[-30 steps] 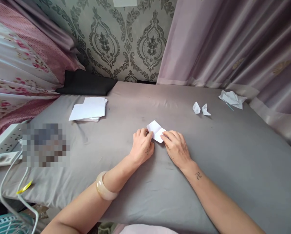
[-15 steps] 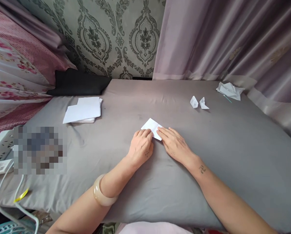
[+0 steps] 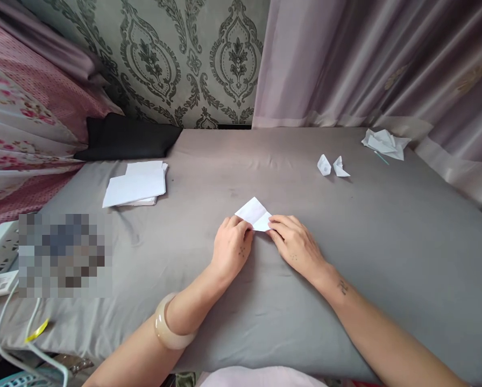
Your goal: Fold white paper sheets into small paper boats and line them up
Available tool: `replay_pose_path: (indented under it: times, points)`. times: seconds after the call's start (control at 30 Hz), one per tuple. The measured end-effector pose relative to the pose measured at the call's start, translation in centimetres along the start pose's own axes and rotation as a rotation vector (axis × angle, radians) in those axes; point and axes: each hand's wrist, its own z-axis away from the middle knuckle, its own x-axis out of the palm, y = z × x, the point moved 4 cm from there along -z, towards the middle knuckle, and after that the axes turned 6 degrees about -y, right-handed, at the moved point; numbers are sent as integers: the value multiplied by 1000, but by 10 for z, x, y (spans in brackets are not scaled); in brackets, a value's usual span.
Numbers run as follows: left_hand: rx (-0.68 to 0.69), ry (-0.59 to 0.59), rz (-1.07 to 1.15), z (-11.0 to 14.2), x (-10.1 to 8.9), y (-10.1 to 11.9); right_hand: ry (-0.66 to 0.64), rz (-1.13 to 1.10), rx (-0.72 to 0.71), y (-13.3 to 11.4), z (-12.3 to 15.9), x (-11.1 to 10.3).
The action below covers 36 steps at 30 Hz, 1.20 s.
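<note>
A small folded sheet of white paper [image 3: 255, 211] lies at the middle of the grey cloth surface, a crease running across it. My left hand [image 3: 232, 243] grips its near left edge, fingers curled and the thumb side hidden in part. At its right corner my right hand [image 3: 295, 241] pinches the paper between thumb and fingertips. Farther off to the right stand two small folded paper pieces, one upright [image 3: 324, 165] and one with a pointed tip [image 3: 340, 167].
A stack of white paper [image 3: 136, 184] lies at the left, with a black cloth [image 3: 130, 138] behind it. Folded papers [image 3: 386, 143] and a thin teal stick [image 3: 381, 157] are at the far right. A white power strip [image 3: 1, 250] with cables sits at the left edge; a blurred patch is beside it.
My right hand has shifted slightly right, from fingers laid flat on the paper to a pinch at its right corner. My left hand stays on the left edge. The view has shifted slightly.
</note>
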Motion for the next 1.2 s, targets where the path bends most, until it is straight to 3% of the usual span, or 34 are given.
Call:
replay_pose_path:
  times: [0.13, 0.27, 0.47, 0.83, 1.2]
  points:
    - [-85, -27, 91, 0, 0, -5, 33, -203, 141, 10, -3, 1]
    - [-88, -35, 95, -1, 0, -5, 68, -262, 206, 10, -5, 1]
    - [-123, -1, 93, -2, 1, -6, 82, -208, 217, 9, -9, 5]
    - [-181, -41, 55, -8, 2, -5, 48, 2, 216, 7, -12, 11]
    - [-206, -60, 103, -9, 1, -6, 30, 39, 203, 7, -14, 11]
